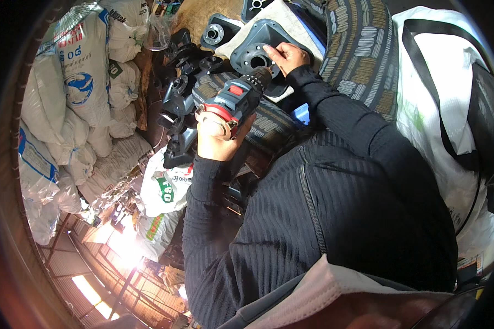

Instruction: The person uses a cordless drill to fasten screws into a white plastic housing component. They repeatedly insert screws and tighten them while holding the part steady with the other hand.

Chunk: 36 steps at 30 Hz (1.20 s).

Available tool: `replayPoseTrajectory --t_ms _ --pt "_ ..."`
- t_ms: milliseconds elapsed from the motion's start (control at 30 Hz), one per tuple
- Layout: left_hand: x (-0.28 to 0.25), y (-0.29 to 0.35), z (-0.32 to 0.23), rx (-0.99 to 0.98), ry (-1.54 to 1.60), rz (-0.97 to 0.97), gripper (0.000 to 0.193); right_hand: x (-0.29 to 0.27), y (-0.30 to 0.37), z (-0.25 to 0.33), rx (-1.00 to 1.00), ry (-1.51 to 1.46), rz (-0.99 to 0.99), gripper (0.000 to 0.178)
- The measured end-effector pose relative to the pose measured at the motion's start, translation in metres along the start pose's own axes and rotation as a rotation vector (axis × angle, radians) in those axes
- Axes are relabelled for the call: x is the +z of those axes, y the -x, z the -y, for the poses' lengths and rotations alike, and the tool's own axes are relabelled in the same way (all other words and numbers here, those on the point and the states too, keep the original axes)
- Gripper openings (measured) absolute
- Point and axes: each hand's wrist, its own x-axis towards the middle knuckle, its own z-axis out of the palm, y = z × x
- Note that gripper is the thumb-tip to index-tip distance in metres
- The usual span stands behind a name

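Note:
My left hand (pixel 220 143) is wrapped round the grip of a cordless drill (pixel 237 100), grey and black with red parts. The drill's chuck points up and away, close to the round hub of a dark grey flanged part (pixel 277 34). That part has a wide squarish base and a ring of holes round a central opening. My right hand (pixel 288 57) closes its thumb and fingers at the hub's edge, beside the chuck. Whether a small screw is between the fingertips cannot be seen. The drill's tip is partly hidden against the hub.
A similar flanged part (pixel 214 34) lies just left. Several black plastic parts (pixel 178 104) are heaped beyond the drill. Patterned cushioning (pixel 362 49) curves round the work spot. Stuffed white sacks (pixel 82 66) stack at the left; a large white bag with a black strap (pixel 439 55) stands right.

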Motion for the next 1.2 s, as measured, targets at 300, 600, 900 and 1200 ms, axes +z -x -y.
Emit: replayPoseTrajectory --t_ms 300,600,900,1200 --pt "0.005 -0.006 0.0 -0.03 -0.037 0.06 0.032 0.003 -0.002 -0.005 -0.04 0.015 -0.037 0.045" --pt "0.0 -0.013 0.006 -0.411 0.313 0.122 0.039 0.01 -0.006 -0.014 -0.058 -0.021 -0.06 0.044" --pt "-0.006 -0.008 0.005 -0.508 0.433 0.08 0.028 0.014 -0.003 -0.008 -0.006 -0.391 -0.164 0.02" --pt "0.002 -0.012 0.001 -0.415 0.419 0.058 0.025 -0.03 0.019 0.004 -0.166 0.023 0.154 0.022"
